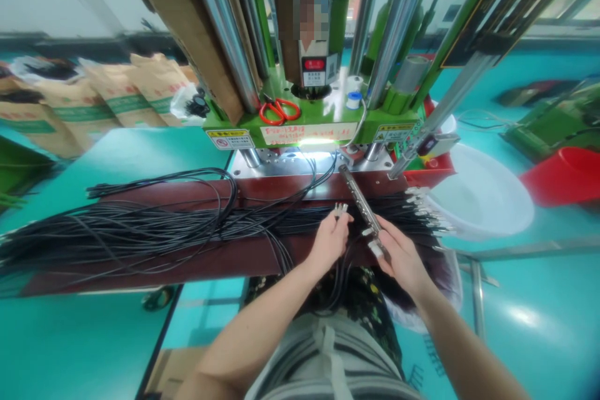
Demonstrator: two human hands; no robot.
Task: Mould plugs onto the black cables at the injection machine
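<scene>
My left hand [330, 239] is closed around some cable ends, whose pale metal connectors [341, 207] stick up past the fingertips. My right hand [398, 253] grips the near end of a long metal bar [360, 200] with a row of small fittings. The bar slants away toward the lit metal plate [285, 164] of the green machine. Small pale pieces show beside the right fingers. Under and around both hands, a thick bundle of black cables [140, 225] lies across the dark red table [225, 259].
Red-handled scissors [280, 111] and a blue-white spool [354, 99] rest on the green machine [328, 122]. A white basin [482, 190] and red bucket [565, 175] stand right; paper sacks [115, 97] stand back left. Metal columns rise ahead.
</scene>
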